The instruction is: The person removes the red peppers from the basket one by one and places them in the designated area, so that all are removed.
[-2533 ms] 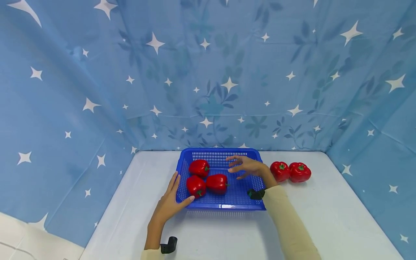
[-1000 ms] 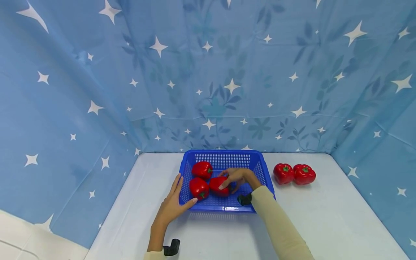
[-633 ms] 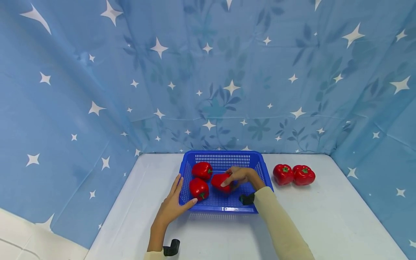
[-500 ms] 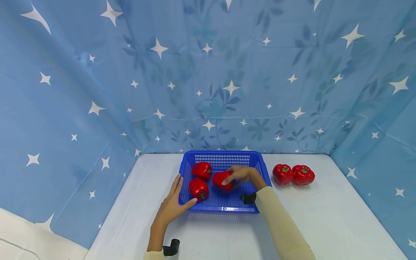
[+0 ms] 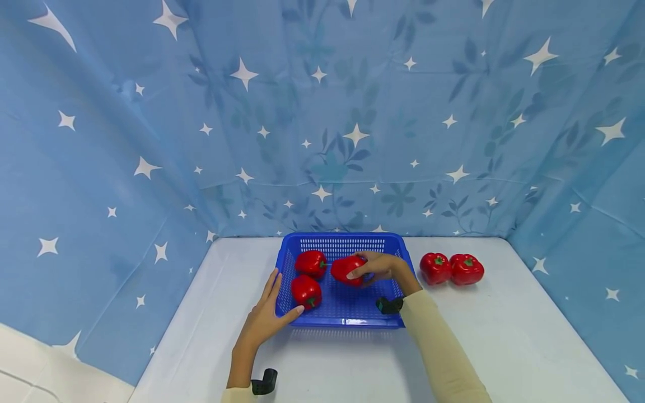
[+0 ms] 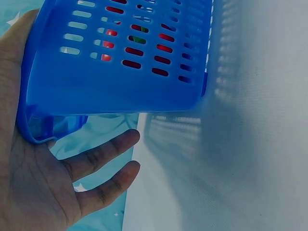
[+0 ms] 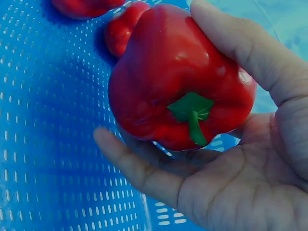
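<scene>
My right hand (image 5: 380,266) grips a red bell pepper (image 5: 347,271) over the inside of a blue plastic basket (image 5: 347,322). Seen from the right wrist, the bell pepper (image 7: 178,72) lies between thumb and fingers, its green stem facing the palm. Two more red bell peppers, one at the back (image 5: 311,263) and one in front (image 5: 305,291), lie in the basket's left part. My left hand (image 5: 264,316) rests against the basket's left front corner. In the left wrist view, that hand's (image 6: 43,187) fingers are extended beside the rim of the basket (image 6: 110,86).
Right of the basket, two red bell peppers, a left one (image 5: 435,268) and a right one (image 5: 466,270), sit side by side on the white table (image 5: 504,336). A blue star-patterned curtain (image 5: 322,140) stands behind the table and along both sides.
My right hand has reached down, taken hold of the bell pepper in the basket's middle, and raised it slightly toward the back right. My left hand has stayed at the corner.
</scene>
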`<state>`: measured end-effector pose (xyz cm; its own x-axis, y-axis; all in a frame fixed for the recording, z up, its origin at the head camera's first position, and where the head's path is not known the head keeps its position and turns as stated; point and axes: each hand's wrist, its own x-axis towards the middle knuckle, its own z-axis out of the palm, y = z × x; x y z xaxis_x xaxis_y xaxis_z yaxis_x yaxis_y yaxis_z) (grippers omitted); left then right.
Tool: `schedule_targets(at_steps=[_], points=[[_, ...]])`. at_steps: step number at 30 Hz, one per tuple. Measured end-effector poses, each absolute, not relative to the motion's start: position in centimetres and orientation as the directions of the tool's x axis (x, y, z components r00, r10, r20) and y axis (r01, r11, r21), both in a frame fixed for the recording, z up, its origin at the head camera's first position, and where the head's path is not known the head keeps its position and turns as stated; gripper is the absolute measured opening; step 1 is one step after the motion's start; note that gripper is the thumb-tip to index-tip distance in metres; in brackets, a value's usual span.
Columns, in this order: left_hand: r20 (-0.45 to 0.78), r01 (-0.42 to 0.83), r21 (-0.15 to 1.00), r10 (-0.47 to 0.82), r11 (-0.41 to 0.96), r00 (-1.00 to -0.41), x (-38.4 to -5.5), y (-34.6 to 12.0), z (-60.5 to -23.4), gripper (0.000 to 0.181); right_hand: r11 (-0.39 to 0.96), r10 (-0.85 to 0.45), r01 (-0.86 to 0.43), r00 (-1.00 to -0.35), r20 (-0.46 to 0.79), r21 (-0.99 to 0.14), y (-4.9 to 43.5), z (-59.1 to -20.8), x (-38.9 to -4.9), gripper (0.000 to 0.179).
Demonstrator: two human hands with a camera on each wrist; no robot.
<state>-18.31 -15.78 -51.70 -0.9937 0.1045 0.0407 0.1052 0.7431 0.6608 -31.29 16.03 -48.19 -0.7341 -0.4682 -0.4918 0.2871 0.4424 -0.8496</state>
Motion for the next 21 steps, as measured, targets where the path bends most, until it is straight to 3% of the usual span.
schedule_targets(at_steps=[6, 21], points=[[0.032, 0.098, 0.663, 0.102, 0.742, -0.994, -18.2, -15.9, -51.6, 0.106, 0.365, -0.469, 0.325, -0.745, -0.474, -0.872, 16.2, -48.1, -31.1, 0.081], [0.031, 0.097, 0.665, 0.102, 0.741, -0.994, -18.4, -15.9, -51.7, 0.107, 0.368, -0.35, 0.225, -0.865, -0.359, -0.902, 17.8, -46.9, -30.5, 0.086]])
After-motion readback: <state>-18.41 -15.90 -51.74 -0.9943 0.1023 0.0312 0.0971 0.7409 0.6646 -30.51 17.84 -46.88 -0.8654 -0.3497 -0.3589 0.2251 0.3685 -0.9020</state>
